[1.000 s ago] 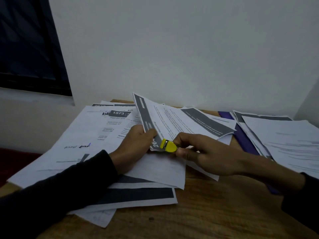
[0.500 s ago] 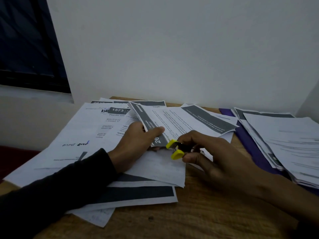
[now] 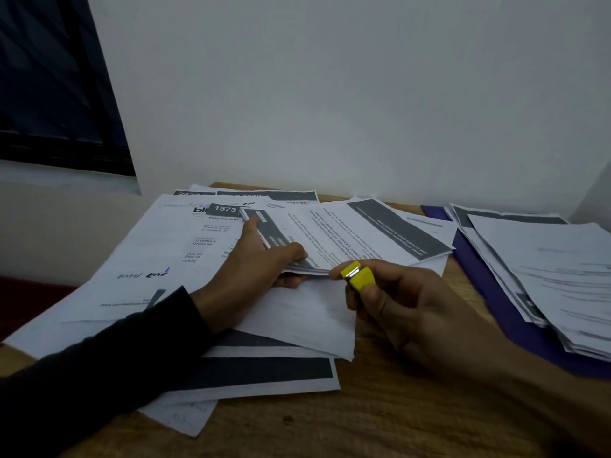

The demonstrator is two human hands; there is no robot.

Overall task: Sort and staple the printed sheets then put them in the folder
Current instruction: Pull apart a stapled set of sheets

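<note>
Left hand pinches a small set of printed sheets at its corner, over the loose papers on the bench. Right hand has its fingers curled round a yellow stapler just beside that corner. Purple folder lies at the right under a paper stack.

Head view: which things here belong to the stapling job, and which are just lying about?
In the job:
- left hand gripping the sheet set
- right hand holding the yellow stapler
- purple folder

Lying about:
- loose sheets
- window
</note>
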